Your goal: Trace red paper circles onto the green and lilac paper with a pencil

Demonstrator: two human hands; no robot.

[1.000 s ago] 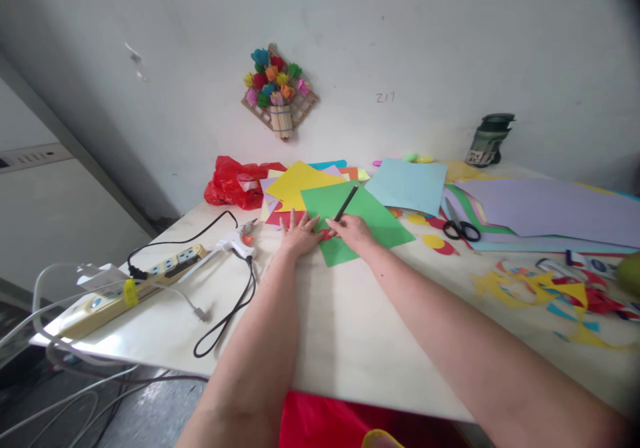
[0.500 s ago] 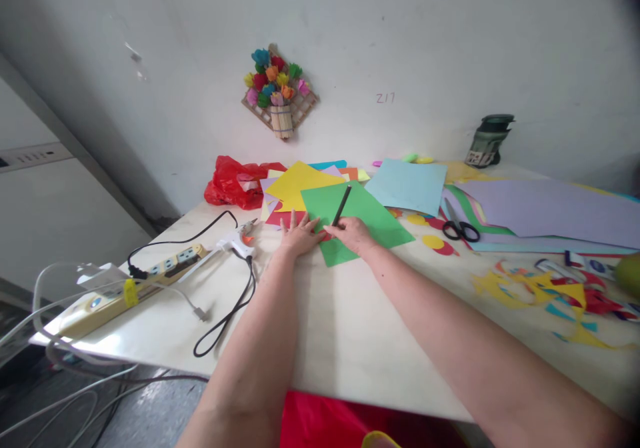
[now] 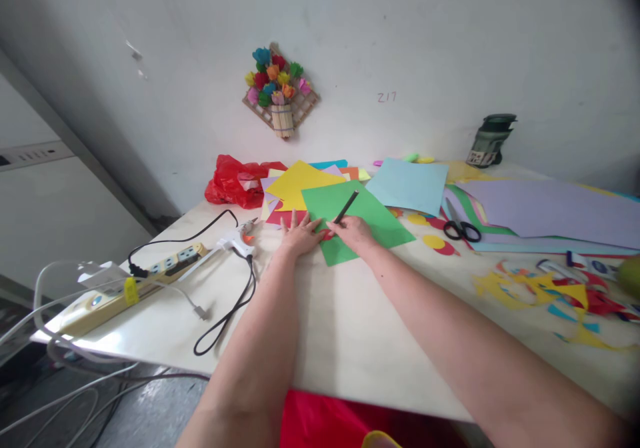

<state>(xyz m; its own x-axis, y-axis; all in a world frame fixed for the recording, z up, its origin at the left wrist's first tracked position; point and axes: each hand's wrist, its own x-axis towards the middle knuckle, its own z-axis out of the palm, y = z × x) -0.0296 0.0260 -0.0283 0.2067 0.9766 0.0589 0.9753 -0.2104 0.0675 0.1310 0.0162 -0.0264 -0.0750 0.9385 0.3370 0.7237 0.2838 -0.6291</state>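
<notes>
A sheet of green paper (image 3: 373, 218) lies on the table between my hands. My left hand (image 3: 299, 236) rests flat with spread fingers at the sheet's left edge, partly over red paper (image 3: 285, 217). Its fingertips reach a small red paper piece (image 3: 327, 235) on the green sheet. In my right hand (image 3: 356, 233) is a dark pencil or pen (image 3: 347, 206), tilted up to the right, its lower end close to the red piece. The writing tip itself is hidden by my fingers.
Left are a glue gun (image 3: 235, 240), its cord and a power strip (image 3: 135, 295). Scissors (image 3: 461, 229), paper circles (image 3: 434, 242) and yellow scraps (image 3: 520, 288) are on the right. Yellow paper (image 3: 300, 185), light blue paper (image 3: 410, 185) and a red bag (image 3: 233, 181) sit behind.
The pencil or pen leans further to the right, and my right hand has shifted slightly. My left hand keeps its place on the paper.
</notes>
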